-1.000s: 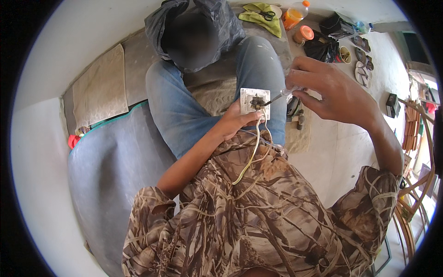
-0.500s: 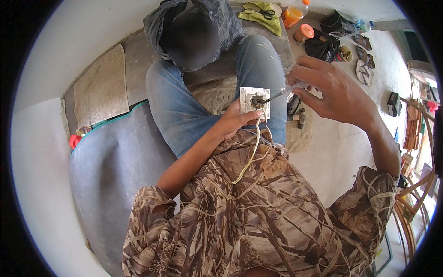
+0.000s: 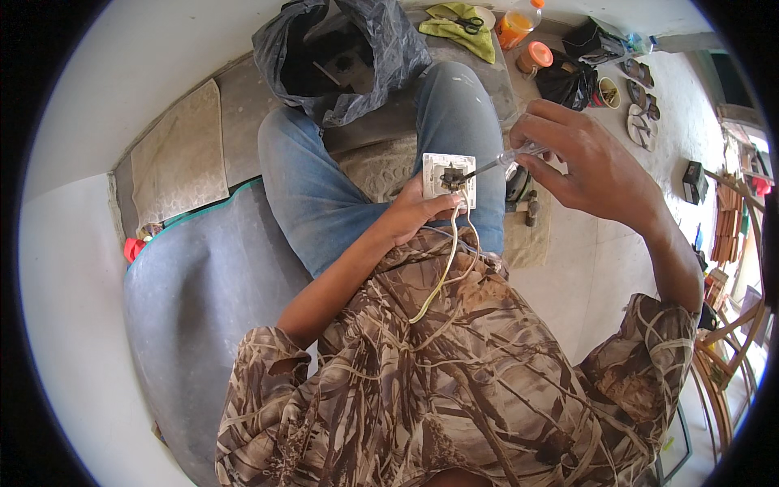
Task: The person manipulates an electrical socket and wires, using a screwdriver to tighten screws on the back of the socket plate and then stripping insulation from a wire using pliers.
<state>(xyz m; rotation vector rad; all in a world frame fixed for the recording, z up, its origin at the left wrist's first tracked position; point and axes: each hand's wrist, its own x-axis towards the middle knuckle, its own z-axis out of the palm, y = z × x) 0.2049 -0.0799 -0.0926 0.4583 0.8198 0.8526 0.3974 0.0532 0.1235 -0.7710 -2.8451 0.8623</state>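
In my left hand [image 3: 419,209] is a white square switch plate [image 3: 438,165], its back turned up, above my lap. Its dark central module [image 3: 452,178] shows, with my thumb on the lower edge. Pale wires [image 3: 451,260] run from the plate down over my patterned shirt. My right hand [image 3: 572,158] pinches the clear handle of a screwdriver [image 3: 489,166]. The shaft slants down to the left, and its tip meets the right side of the module. Exactly which screw it touches is too small to make out.
A black plastic bag [image 3: 398,40] stands open beyond my knees. Scissors [image 3: 471,24] lie on a yellow-green cloth [image 3: 442,23]. Farther right are an orange-filled bottle [image 3: 517,26], an orange-lidded jar [image 3: 534,57], a small bucket [image 3: 606,93] and sandals [image 3: 641,126]. A hammer [image 3: 531,209] lies right of my leg.
My right hand and the screwdriver have shifted very slightly; the tip stays at the module. The left hand holds the plate in the same place. The dark blurred patch over the bag is gone.
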